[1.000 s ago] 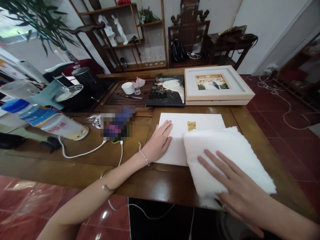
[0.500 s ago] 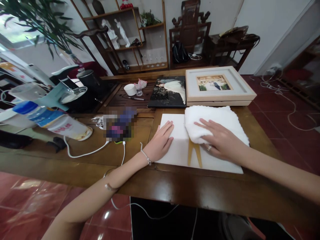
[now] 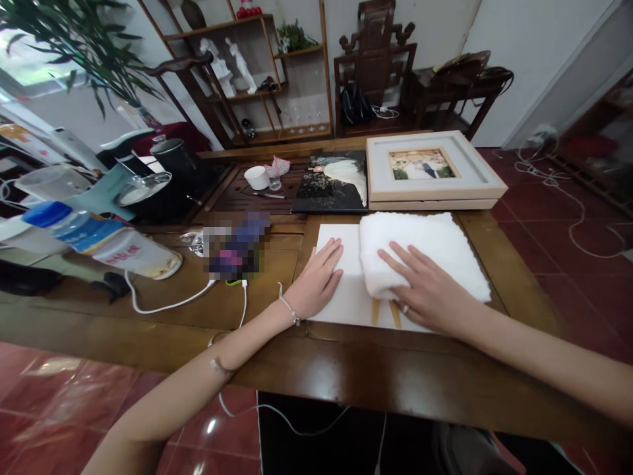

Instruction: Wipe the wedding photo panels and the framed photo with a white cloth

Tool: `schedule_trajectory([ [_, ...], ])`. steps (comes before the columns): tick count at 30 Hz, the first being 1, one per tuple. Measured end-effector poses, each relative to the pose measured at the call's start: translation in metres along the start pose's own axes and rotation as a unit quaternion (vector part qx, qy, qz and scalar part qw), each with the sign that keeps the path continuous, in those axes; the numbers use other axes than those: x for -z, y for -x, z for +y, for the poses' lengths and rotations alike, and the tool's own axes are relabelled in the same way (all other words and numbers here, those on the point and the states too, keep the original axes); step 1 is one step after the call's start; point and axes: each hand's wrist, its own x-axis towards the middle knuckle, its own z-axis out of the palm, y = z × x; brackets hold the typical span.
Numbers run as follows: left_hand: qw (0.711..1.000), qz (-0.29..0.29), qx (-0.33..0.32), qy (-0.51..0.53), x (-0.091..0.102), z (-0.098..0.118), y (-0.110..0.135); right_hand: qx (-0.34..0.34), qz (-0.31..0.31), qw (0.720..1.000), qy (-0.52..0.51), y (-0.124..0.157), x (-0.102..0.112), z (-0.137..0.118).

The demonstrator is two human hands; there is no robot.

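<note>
A white flat board point(image 3: 346, 290) with a gold mark lies on the wooden table point(image 3: 257, 297) in front of me. My left hand point(image 3: 314, 280) lies flat on the board's left edge, fingers stretched out. My right hand point(image 3: 425, 290) presses flat on a folded white towel point(image 3: 430, 247) that covers the board's right part. Fingers of that hand are spread on the cloth, and a ring shows on one.
A framed photo point(image 3: 430, 168) and a dark photo print point(image 3: 333, 181) lie behind the board. At left are a lying bottle point(image 3: 99, 241), a white cable point(image 3: 168, 303), a pot point(image 3: 173, 155) and a white cup point(image 3: 257, 177). Shelves and a chair stand at the back.
My right hand slid the towel from the table's near right edge up onto the board, then slightly left and nearer. My left hand stayed put.
</note>
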Motion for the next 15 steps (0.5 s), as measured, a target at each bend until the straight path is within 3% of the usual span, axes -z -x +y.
schedule_trajectory([
  [4,1.0,-0.008,-0.005,-0.003,0.002,-0.001,0.0,0.015,0.009,0.999,-0.042,0.017,0.01,-0.05],
  [7,1.0,-0.006,-0.011,-0.005,0.002,-0.001,0.0,0.046,0.004,0.997,-0.058,0.023,0.018,-0.071],
  [10,1.0,0.005,-0.013,-0.006,0.001,0.0,0.0,0.052,-0.024,0.997,-0.061,0.019,0.021,-0.064],
  [15,1.0,0.002,0.001,-0.008,0.001,0.002,0.0,0.027,-0.045,0.998,-0.031,0.0,0.014,-0.014],
])
